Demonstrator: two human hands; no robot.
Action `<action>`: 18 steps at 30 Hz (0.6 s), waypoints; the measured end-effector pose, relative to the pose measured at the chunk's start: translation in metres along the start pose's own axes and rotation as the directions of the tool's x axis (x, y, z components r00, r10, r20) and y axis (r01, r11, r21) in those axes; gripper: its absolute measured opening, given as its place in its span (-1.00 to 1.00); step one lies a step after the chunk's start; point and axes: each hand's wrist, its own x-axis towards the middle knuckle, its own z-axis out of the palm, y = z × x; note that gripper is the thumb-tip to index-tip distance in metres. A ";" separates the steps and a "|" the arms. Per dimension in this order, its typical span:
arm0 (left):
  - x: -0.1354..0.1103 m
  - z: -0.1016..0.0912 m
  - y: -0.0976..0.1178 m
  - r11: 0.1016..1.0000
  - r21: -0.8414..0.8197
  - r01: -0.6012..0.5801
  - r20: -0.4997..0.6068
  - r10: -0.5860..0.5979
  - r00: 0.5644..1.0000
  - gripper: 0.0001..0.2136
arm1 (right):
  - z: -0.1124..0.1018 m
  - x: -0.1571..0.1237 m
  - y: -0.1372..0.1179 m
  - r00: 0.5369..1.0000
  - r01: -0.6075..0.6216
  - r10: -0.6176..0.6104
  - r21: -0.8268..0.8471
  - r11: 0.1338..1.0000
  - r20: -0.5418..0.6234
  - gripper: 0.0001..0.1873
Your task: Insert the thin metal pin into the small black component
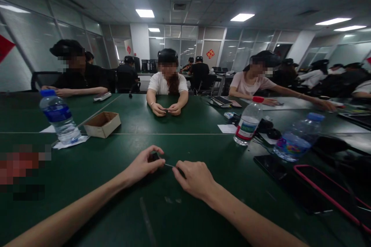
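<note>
Both my hands meet on the green table (185, 146), just in front of me. My left hand (143, 166) is curled, its fingers pinched round a small dark object (155, 157). A thin metal pin or wire (169, 165) runs from that object to my right hand (195, 179), whose fingers are closed on its other end. What exactly the small part is I cannot make out.
An open cardboard box (102, 124) and a blue-capped water bottle (59, 117) stand at the left. A red-capped bottle (247, 122), another bottle (298, 139) and phones (274, 166) lie at the right. A person opposite (167, 85) handles something small; others sit around.
</note>
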 end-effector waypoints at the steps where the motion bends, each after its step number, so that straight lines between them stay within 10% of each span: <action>1: 0.000 -0.001 0.000 1.000 0.008 -0.018 -0.010 0.018 1.000 -0.56 | 0.001 0.001 0.000 1.000 -0.007 0.007 0.010 1.000 0.008 -0.62; 18: 0.000 -0.015 -0.007 0.990 -0.039 -0.137 0.044 0.138 0.989 -0.66 | 0.004 0.007 -0.001 0.998 -0.057 0.057 0.077 0.995 0.000 -0.65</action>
